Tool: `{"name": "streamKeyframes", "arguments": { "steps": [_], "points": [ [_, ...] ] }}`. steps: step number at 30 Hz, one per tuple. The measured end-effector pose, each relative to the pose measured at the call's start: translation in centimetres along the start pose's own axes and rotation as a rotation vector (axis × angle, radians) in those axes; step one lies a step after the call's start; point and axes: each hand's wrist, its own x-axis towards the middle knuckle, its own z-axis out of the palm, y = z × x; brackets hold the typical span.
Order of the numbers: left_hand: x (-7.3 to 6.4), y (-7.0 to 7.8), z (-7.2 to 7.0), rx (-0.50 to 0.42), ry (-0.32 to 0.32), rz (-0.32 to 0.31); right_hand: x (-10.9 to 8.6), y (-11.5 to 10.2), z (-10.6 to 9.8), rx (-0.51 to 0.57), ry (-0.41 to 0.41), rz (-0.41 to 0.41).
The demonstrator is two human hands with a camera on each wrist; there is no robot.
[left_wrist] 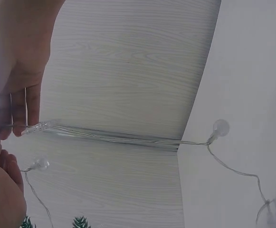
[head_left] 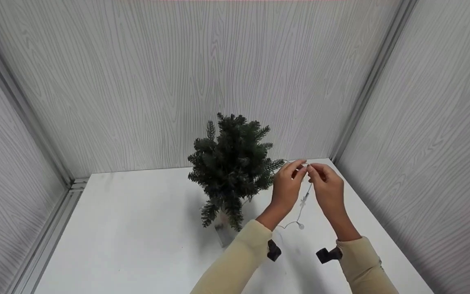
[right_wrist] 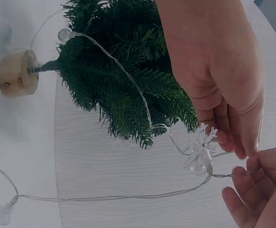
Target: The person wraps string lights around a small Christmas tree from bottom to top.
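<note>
Fingertip to fingertip, my left hand (head_left: pixel 286 185) and right hand (head_left: pixel 328 185) pinch the thin wire of a string of lights right of a small artificial Christmas tree (head_left: pixel 233 159). Below the fingers the wire hangs down with a clear bulb (head_left: pixel 301 226) on it. The right wrist view shows a clear plastic snowflake (right_wrist: pixel 202 154) close by the fingertips, and another bulb (right_wrist: pixel 65 34) lying against the green branches. In the left wrist view, doubled wire (left_wrist: pixel 128 139) runs from the right hand's fingers toward a bulb (left_wrist: pixel 221 127). The pinched bit of wire is mostly hidden by the fingers.
The tree stands upright on a round wooden base (right_wrist: pixel 18 76) on the white table (head_left: pixel 137 228). Pale wood-grain panels (head_left: pixel 157 81) rise behind the table and on both sides. More wire trails down near the table below my hands.
</note>
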Motion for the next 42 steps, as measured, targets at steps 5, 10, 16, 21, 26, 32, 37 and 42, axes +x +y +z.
{"name": "streamKeyframes", "arguments": {
  "steps": [5,10,16,21,26,32,37,42],
  "points": [
    [1.2,0.3,-0.6,0.017,-0.003,0.027,0.1,-0.3,0.0,0.003,-0.008,-0.012],
    [2.5,0.7,-1.3,0.015,0.024,0.004,-0.2,-0.3,-0.1,-0.044,0.005,-0.025],
    [4.1,1.1,-1.7,0.022,0.068,0.004,-1.2,-0.1,-0.9,-0.069,-0.013,0.002],
    [4.9,1.3,-2.0,0.003,0.088,-0.026,-2.2,-0.5,-1.7,-0.025,-0.071,0.073],
    [5.4,1.6,-2.3,-0.019,0.087,-0.063,-3.3,-2.5,-2.8,0.0,-0.131,0.136],
    [5.8,1.7,-2.4,0.019,0.061,-0.095,-3.2,-4.2,-3.7,0.062,-0.167,0.14],
    [6.1,1.5,-2.3,0.047,0.011,-0.126,-0.6,-3.2,-3.3,0.136,-0.1,0.101],
    [6.5,1.5,-2.4,0.069,-0.028,-0.129,2.2,-3.7,-2.6,0.115,-0.094,0.076]
  ]
}}
